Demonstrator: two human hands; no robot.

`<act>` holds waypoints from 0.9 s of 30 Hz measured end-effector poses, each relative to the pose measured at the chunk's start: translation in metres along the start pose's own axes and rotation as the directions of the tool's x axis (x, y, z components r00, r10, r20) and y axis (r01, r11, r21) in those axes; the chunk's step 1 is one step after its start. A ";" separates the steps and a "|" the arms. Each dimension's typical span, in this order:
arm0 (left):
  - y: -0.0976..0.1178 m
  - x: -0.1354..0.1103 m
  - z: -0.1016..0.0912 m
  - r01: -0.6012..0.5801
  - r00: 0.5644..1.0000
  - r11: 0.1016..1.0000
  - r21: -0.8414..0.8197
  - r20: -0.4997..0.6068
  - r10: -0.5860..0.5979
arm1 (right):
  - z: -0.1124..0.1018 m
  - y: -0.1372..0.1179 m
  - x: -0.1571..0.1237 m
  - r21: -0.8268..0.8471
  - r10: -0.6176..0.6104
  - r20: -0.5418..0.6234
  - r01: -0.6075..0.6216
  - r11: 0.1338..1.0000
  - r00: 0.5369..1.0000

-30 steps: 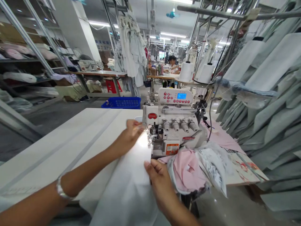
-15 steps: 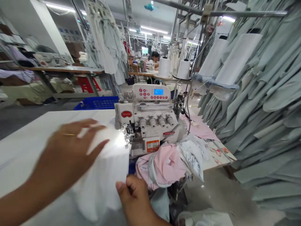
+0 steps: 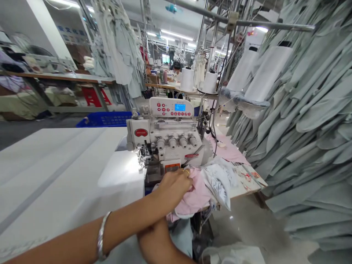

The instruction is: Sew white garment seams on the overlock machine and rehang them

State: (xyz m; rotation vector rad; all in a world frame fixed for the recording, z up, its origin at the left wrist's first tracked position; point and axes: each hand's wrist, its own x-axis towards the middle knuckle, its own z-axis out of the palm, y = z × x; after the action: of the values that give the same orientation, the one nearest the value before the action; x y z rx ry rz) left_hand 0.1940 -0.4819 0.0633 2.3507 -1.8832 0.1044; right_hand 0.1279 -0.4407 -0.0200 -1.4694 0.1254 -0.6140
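My left hand point(image 3: 173, 187), with a ring and a bangle on the wrist, reaches across to a crumpled pink cloth point(image 3: 192, 198) and closes over it. A white overlock sewing machine point(image 3: 165, 135) stands just beyond that hand. Its needle area point(image 3: 144, 154) is lit, with no cloth visible under it. My right forearm point(image 3: 156, 245) lies below the left arm, and the right hand is hidden beneath it. White fabric point(image 3: 55, 172) with grey stripes spreads across the table to the left of the machine.
A printed clear plastic bag point(image 3: 218, 183) lies against the pink cloth. Tall white thread cones point(image 3: 187, 80) stand behind the machine. Grey-green cut fabric pieces point(image 3: 302, 146) hang in a dense wall on the right. A blue crate point(image 3: 104, 119) sits behind the table, and a person point(image 3: 176, 68) works far back.
My left hand has left the white fabric and crossed to the pink cloth. My right hand has gone out of sight under the left arm. The view has turned slightly left.
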 end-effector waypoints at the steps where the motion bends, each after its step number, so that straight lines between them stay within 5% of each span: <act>1: -0.003 0.000 0.001 -0.013 1.000 1.000 -0.009 0.002 0.013 | 0.000 0.003 -0.003 0.046 0.003 0.010 -0.003 0.999 1.000; 6: -0.003 0.002 -0.008 -0.031 1.000 0.995 -0.098 0.001 0.031 | 0.001 -0.005 -0.005 0.160 0.052 -0.001 -0.051 0.986 0.999; 14: 0.003 0.009 -0.046 0.046 0.999 0.988 -0.149 -0.011 -0.048 | -0.001 -0.024 0.000 0.089 0.058 0.069 -0.064 0.994 0.996; 27: 0.000 0.005 -0.051 -0.064 0.995 0.992 -0.112 0.073 0.073 | 0.002 -0.023 -0.003 0.102 0.037 0.071 -0.044 0.994 0.997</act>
State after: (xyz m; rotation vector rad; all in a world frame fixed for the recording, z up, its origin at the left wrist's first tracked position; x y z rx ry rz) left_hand 0.1963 -0.4800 0.1141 2.2494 -1.9518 -0.0824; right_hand 0.1193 -0.4376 0.0011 -1.3832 0.0686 -0.5292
